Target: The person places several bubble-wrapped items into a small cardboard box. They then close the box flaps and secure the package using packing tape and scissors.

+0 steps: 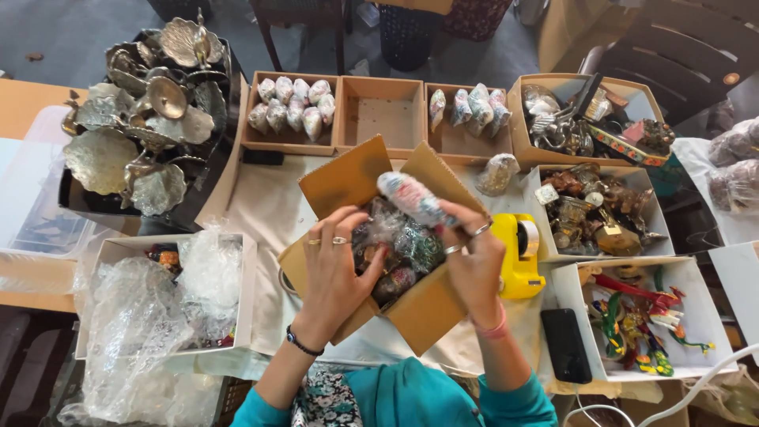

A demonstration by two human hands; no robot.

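At the table's (24, 99) far left corner, a dark tray of brass leaf-shaped dishes (146, 119) is being shown. At the near left edge, a white box stuffed with clear plastic wrap (158, 304) is being shown.

Along the far edge, 3 shallow cardboard trays (379, 115) are being displayed: the left and right ones are holding wrapped pieces, the middle one is empty.

At the table's centre, an open cardboard box (419, 312) of wrapped ornaments is being worked over. The left hand (336, 273) is being pressed into the box, fingers spread apart and resting on the wrapped contents, clamped on nothing that can be seen.

The wrapped figurine (413, 198) is being held above the box's far flap by the right hand (473, 261), whose fingers are closed round its lower end. Its long axis is running from near right to far left, so the free end is lying beyond the left hand's fingertips; the right hand is the nearer.

Just right of the box, a yellow tape dispenser (518, 253) is being shown, then a black phone (565, 344) and a white box of painted bird figures (640, 316) at the near right edge.
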